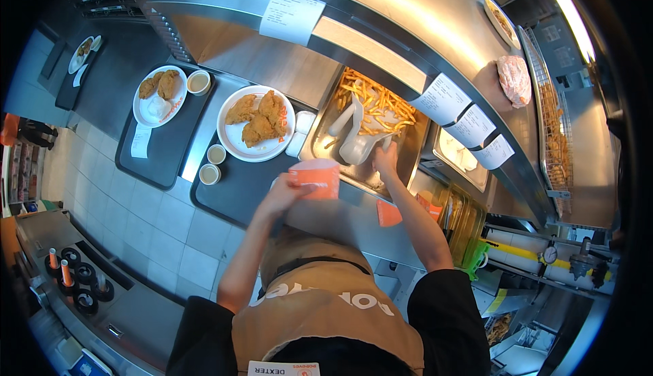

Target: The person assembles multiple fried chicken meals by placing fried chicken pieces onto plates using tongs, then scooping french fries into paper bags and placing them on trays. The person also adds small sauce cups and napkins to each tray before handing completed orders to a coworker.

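Note:
My left hand [284,194] pinches an orange-and-white paper fry carton [318,179] by its side, in front of the counter edge. Whether anything lies inside the carton cannot be made out. Over a steel bin [316,146], my right hand [386,159] is closed round the handle of a pale plastic fry scoop [358,146]. French fries [371,97] are heaped at the bin's far side, and the scoop rests below them. Left of the bin stands a white plate [231,138] with several pieces of fried chicken [262,117].
Two small cups [210,173] sit on a dark tray [224,196]. Farther left, another tray [153,165] carries a chicken plate and a cup. An overhead steel shelf [381,15] with paper slips crosses above the bin. More cartons [388,213] stand by my right forearm.

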`<state>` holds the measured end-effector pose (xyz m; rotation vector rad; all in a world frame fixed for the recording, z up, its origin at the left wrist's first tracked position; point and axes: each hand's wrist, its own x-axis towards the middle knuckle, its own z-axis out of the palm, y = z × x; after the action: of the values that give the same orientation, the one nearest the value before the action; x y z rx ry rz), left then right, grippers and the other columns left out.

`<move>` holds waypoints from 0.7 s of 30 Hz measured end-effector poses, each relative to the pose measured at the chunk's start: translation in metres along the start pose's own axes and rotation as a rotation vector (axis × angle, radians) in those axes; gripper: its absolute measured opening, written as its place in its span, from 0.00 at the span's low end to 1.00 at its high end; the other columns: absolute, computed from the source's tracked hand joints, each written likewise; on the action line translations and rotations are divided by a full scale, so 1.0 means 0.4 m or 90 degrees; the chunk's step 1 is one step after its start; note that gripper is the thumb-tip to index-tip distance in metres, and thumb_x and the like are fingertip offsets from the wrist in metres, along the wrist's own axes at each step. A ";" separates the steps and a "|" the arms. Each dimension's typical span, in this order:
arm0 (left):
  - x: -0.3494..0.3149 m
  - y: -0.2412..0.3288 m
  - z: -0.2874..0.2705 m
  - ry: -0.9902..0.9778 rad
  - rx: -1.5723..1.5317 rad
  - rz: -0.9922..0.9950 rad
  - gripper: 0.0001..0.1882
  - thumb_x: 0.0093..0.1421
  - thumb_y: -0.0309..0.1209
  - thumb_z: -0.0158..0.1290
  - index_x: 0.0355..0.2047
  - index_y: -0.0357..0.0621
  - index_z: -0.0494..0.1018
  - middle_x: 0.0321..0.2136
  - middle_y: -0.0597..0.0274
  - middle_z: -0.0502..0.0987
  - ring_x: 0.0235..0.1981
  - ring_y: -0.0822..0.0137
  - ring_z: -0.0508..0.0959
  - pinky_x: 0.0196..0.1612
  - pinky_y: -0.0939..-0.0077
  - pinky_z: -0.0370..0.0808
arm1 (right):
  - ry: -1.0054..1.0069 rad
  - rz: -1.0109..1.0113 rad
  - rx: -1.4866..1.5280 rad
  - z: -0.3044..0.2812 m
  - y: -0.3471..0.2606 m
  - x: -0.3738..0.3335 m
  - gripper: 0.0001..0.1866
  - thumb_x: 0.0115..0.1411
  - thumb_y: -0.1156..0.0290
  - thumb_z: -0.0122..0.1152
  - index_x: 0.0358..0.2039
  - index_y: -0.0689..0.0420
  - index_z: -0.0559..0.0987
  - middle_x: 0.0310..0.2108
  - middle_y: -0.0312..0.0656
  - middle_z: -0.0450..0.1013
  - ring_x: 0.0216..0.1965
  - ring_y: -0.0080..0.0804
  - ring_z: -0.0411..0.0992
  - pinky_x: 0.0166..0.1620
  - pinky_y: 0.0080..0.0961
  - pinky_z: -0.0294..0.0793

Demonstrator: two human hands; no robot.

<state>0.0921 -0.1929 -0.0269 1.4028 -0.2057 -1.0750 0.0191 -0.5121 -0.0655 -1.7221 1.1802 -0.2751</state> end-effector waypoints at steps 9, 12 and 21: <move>0.000 0.154 -0.043 0.061 0.060 0.078 0.14 0.54 0.25 0.63 0.41 0.32 0.79 0.34 0.57 0.82 0.35 0.73 0.80 0.40 0.77 0.77 | -0.034 -0.022 -0.020 -0.060 0.000 -0.005 0.12 0.61 0.73 0.49 0.44 0.58 0.61 0.24 0.48 0.71 0.12 0.32 0.69 0.13 0.30 0.66; 0.049 0.191 -0.015 0.060 0.118 0.098 0.13 0.52 0.25 0.63 0.39 0.32 0.79 0.33 0.58 0.82 0.33 0.73 0.80 0.39 0.75 0.77 | -0.057 -0.019 -0.031 -0.087 -0.032 0.002 0.15 0.60 0.73 0.49 0.46 0.59 0.62 0.26 0.50 0.72 0.15 0.34 0.71 0.15 0.31 0.68; 0.282 0.203 0.156 -0.030 0.239 0.060 0.18 0.45 0.29 0.68 0.35 0.32 0.79 0.29 0.58 0.81 0.30 0.71 0.80 0.34 0.75 0.75 | -0.024 -0.065 -0.065 -0.155 -0.209 0.071 0.25 0.60 0.73 0.51 0.58 0.60 0.60 0.22 0.45 0.71 0.11 0.28 0.67 0.12 0.28 0.66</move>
<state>0.1497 -0.3303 0.0052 1.6838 -0.5238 -1.0261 0.0418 -0.5688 0.0235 -1.8716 1.0966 -0.2464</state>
